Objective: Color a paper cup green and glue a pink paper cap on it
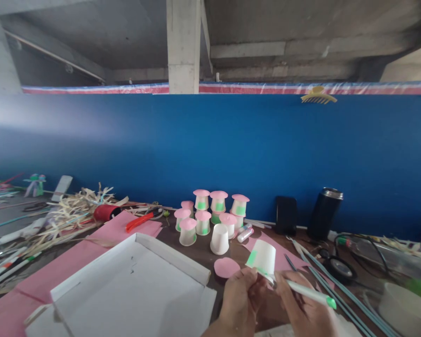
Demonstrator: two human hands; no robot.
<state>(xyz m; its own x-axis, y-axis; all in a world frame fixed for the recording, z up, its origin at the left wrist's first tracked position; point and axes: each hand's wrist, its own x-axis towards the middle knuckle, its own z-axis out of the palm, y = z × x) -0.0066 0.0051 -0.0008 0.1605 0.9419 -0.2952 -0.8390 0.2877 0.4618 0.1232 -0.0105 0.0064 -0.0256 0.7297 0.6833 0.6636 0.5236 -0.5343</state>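
My left hand (239,296) is closed on the rim of a white paper cup (266,255), which is upside down, slightly tilted and has a green patch on its side. My right hand (300,304) grips a white marker (310,292) with a green end; its tip is by the cup's rim, partly hidden by my fingers. Left of the held cup lies a pink paper disc (226,267). Behind it stands a plain white cup (219,239). Several upturned cups with pink disc tops (188,231) and green patches are grouped farther back, some stacked.
A white box lid (126,290) lies over pink paper sheets (59,276) at left, near red-handled scissors (139,222) and a pile of pale strips (87,210). A black phone (286,215), a dark flask (324,215) and thin blue-grey strips (333,285) are at right. A blue partition (210,140) rises behind.
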